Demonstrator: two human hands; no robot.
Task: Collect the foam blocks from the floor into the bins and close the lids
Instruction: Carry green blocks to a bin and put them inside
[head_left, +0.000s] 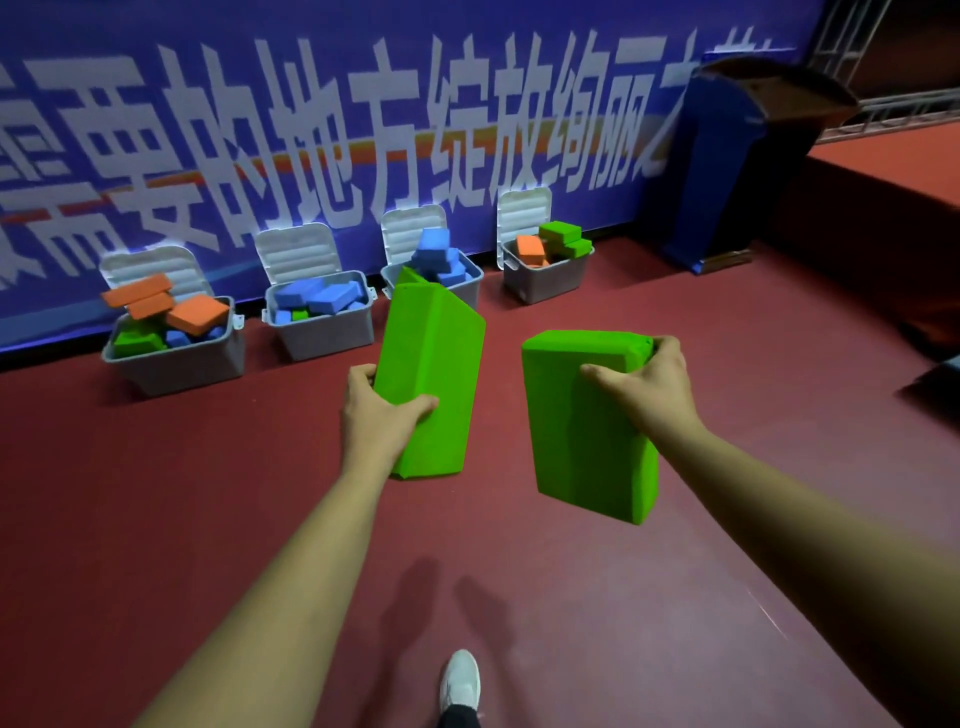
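We see the left hand (382, 410) gripping the left green block (431, 374) near its lower half, thumb on the front face and fingers curled round the far edge, so the block stands nearly upright above the red floor (208, 493). The right hand (649, 384) clasps the right green block (587, 431) at its top corner, and the block hangs down and tilts toward us. The two blocks are near each other but apart. Ahead, four grey bins line the blue banner (311, 130), all with white lids raised. The first bin (176, 364), far left, is heaped with orange, green and blue blocks. The second bin (322, 332) holds mostly blue ones and a bit of green. The third bin (467, 291), partly hidden behind the left green block, is piled with blue. The fourth bin (545, 283) holds orange and green.
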